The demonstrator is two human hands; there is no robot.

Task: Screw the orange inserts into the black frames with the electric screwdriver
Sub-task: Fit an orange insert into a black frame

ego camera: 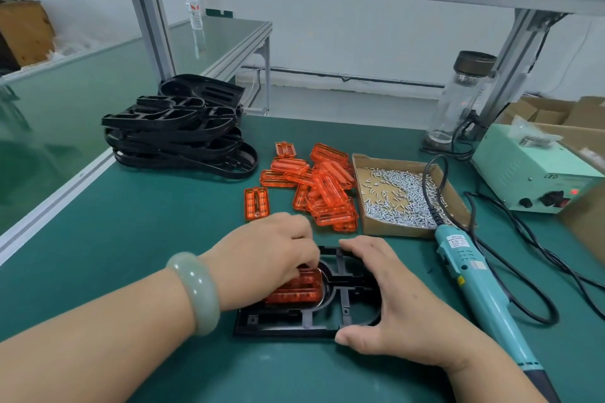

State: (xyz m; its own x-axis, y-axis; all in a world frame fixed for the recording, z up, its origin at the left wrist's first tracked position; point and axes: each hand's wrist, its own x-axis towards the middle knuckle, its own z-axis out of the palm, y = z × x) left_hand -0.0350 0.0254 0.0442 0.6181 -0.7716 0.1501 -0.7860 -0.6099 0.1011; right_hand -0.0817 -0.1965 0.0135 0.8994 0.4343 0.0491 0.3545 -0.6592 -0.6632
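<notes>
A black frame [340, 304] lies flat on the green mat near the front edge. An orange insert [294, 288] sits in its left opening, and my left hand [265, 258] holds the insert from above with curled fingers. My right hand [389, 294] grips the frame's right end, thumb on the near edge and fingers over the far edge. The teal electric screwdriver [474, 285] lies on the mat just right of my right hand, with no hand on it.
A stack of black frames [176, 131] stands at the back left. Loose orange inserts [320, 186] are piled in the middle. A cardboard tray of screws [402, 196] sits beside them. The power supply box [530, 170], cables and a glass jar [458, 98] occupy the right.
</notes>
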